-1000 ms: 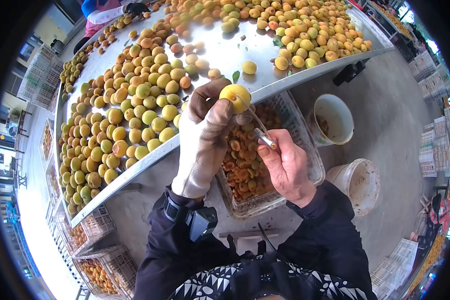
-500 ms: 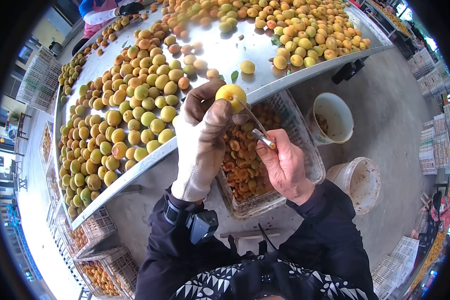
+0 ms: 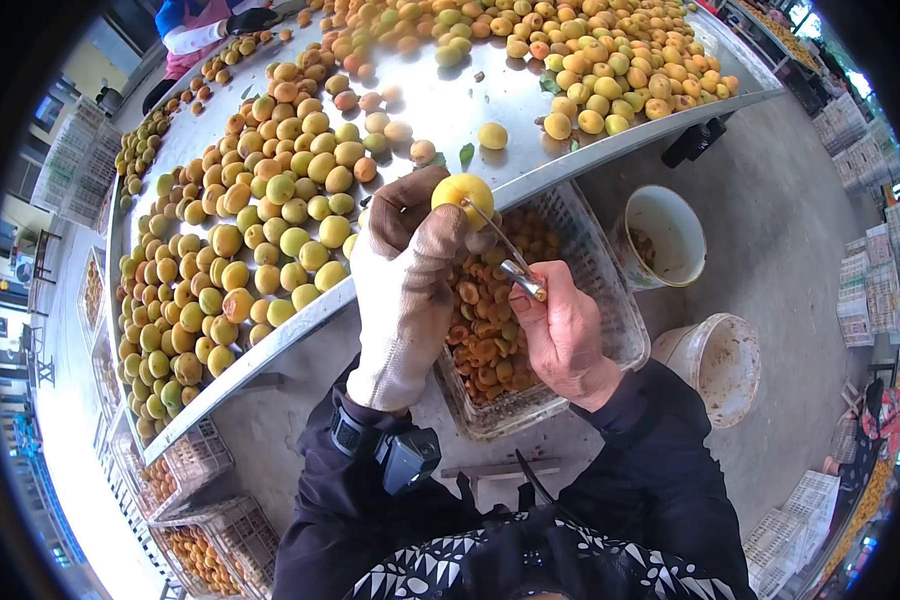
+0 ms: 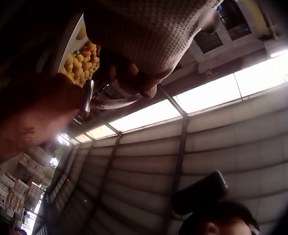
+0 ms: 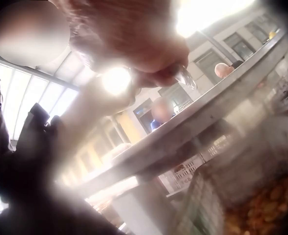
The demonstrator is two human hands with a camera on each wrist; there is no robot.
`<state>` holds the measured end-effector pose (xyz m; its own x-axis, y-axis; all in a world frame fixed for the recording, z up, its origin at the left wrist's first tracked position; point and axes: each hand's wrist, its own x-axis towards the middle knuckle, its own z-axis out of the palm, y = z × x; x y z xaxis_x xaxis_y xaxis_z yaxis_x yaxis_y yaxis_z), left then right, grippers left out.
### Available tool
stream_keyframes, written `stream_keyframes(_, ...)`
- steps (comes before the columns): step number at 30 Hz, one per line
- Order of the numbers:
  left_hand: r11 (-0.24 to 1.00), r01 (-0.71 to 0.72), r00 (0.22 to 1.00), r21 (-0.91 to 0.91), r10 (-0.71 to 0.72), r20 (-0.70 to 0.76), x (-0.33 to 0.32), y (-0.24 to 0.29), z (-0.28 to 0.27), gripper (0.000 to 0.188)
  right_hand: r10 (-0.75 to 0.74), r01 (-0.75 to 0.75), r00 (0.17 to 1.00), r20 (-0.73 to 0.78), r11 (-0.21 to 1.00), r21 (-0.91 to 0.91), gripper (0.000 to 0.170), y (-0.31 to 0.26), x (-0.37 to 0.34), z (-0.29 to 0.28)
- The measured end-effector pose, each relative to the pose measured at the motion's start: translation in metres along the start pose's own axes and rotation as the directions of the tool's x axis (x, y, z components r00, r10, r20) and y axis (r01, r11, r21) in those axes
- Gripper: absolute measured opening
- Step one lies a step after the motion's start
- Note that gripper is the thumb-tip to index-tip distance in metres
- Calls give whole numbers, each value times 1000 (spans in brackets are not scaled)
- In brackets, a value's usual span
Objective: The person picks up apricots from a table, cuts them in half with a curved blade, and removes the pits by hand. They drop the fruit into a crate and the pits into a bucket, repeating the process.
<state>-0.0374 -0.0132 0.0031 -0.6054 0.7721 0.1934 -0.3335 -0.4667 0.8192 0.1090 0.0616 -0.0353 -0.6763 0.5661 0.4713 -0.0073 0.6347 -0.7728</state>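
Note:
In the head view my gloved left hand (image 3: 402, 290) holds a yellow apricot (image 3: 458, 187) between thumb and fingers, just off the table's edge. My bare right hand (image 3: 573, 335) grips a small knife (image 3: 523, 279) by its short metal handle. Its thin blade reaches up to the apricot, with the tip at the fruit's lower right side. The left wrist view shows the blade (image 4: 120, 103) as curved, running towards the gloved fingertips. Below both hands stands a plastic crate (image 3: 625, 320) of cut apricot pieces (image 3: 490, 350).
A metal table (image 3: 425, 95) bears many whole apricots (image 3: 280, 187) on its left and far right. Two white buckets, one upright (image 3: 667, 235) and one nearer (image 3: 725, 370), stand right of the crate. Fruit-filled crates (image 3: 220, 540) are at lower left. Another person's gloved hand (image 3: 255, 20) is at the far side.
The apricot has turned slightly in my left hand and shifted a little left. My right hand has moved slightly left with the knife, its blade still at the fruit.

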Motion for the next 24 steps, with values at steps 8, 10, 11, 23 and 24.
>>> stream_keyframes(8,994,-62,995,93,69,-79,-4,-5,1,46,-52,52,998,-28,999,1,17,12,-3,13)
stream_keyframes(10,994,-71,992,81,79,-97,-5,-4,3,45,-52,52,998,-26,999,-11,17,12,-2,15)
stream_keyframes(11,994,-70,993,81,77,-93,-6,-4,3,45,-52,51,998,-20,998,-19,17,12,-2,16)
stream_keyframes(23,988,7,987,156,18,-160,1,-1,-5,36,0,7,998,65,994,-108,18,17,2,22)
stream_keyframes(24,984,49,984,170,-19,-174,2,-2,-5,34,0,7,998,65,994,-107,18,17,3,23)
